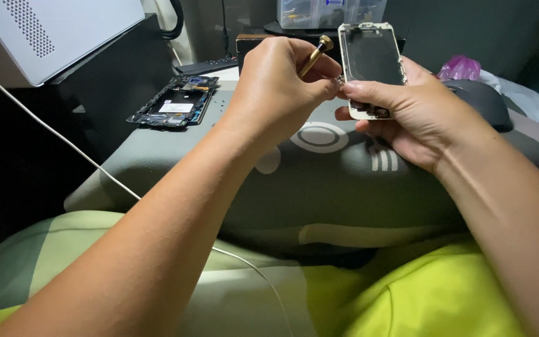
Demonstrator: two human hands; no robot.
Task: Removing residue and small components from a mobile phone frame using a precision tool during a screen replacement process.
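I see the white phone frame held upright in the right hand, fingers curled round its lower end. The left hand pinches a gold screwdriver, tip at the frame's left edge. Left of that hand, well apart, lies a black opened phone. A grey cushion sits beneath both hands.

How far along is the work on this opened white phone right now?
Done: the white phone frame is already open, its insides showing, and a second stripped dark phone body lies on the grey cushion. In hand: the right hand holds the frame while the left hand works a gold-handled screwdriver at its edge. Left: the frame is not closed up, and I cannot tell how many screws remain.
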